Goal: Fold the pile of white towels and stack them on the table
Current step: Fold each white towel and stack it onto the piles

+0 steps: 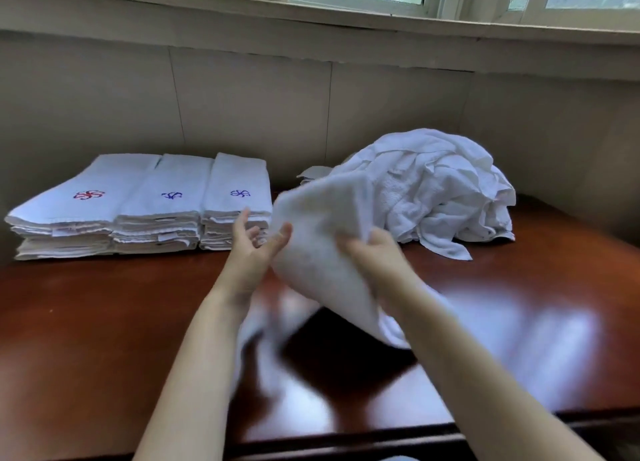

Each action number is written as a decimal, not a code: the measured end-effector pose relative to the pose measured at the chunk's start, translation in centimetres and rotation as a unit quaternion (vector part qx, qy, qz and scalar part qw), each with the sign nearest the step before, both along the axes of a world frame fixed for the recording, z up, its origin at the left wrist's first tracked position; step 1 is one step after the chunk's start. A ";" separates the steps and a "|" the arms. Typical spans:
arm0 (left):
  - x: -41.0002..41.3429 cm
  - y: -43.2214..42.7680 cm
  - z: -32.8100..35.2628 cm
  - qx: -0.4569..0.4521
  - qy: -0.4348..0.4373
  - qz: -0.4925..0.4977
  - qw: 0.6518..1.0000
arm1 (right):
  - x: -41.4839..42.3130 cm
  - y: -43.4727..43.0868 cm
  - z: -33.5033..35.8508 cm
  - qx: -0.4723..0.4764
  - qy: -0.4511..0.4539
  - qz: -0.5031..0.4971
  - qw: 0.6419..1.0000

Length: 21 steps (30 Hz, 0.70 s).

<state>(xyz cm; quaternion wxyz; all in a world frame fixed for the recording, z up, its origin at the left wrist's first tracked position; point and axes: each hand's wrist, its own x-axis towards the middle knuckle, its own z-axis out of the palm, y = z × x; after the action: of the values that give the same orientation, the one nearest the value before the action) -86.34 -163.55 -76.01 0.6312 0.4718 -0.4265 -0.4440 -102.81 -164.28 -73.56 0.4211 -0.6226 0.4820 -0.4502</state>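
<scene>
A white towel (322, 238) hangs blurred in the air above the middle of the dark wooden table (104, 322). My right hand (374, 249) grips its right side with curled fingers. My left hand (254, 245) is at its left edge, thumb against the cloth and fingers spread; whether it holds the towel is unclear. The towel's lower part trails down blurred between my forearms. A heap of unfolded white towels (440, 186) lies at the back right. Three stacks of folded towels (145, 207) stand side by side at the back left, each with an embroidered emblem on top.
A pale wall runs behind the table, with a window sill above it. The table's front edge (381, 436) lies just below my forearms. Bare wood shows at the left front and right front of the table.
</scene>
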 end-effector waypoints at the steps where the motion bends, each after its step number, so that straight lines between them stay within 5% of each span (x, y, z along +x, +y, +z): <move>1: 0.4 0.3 0.4 -0.021 -0.043 -0.050 0.998 | -0.7 -0.2 1.5 0.054 -0.143 0.036 0.988; 3: 1.5 1.4 0.5 -0.021 -0.049 -0.224 0.973 | -2.6 -1.4 4.1 0.124 -0.307 0.066 0.941; 6: 3.3 2.1 -0.3 0.079 -0.038 -0.365 0.927 | -4.9 -4.3 4.0 0.145 -0.325 -0.063 0.933; 9: 3.2 1.3 -2.0 0.168 -0.186 -0.303 0.919 | -7.4 -6.2 -1.3 0.147 -0.162 -0.215 0.952; 12: 2.8 -0.2 -4.2 0.225 -0.439 -0.177 0.852 | -10.6 -6.4 -7.0 0.173 0.046 -0.288 0.941; 16: 2.5 -0.1 -4.2 0.237 -0.466 -0.174 0.835 | -11.9 -6.6 -8.3 0.123 0.222 -0.329 0.910; 21: 2.3 0.4 -3.7 0.241 -0.481 -0.231 0.811 | -6.5 -5.5 -7.1 -0.135 0.333 -0.155 0.920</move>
<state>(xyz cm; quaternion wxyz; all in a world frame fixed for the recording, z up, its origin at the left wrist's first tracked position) -84.01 -163.20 -79.68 0.0904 0.6498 -0.6510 -0.3819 -109.33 -169.74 -80.68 0.0732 -0.7050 0.6193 -0.3377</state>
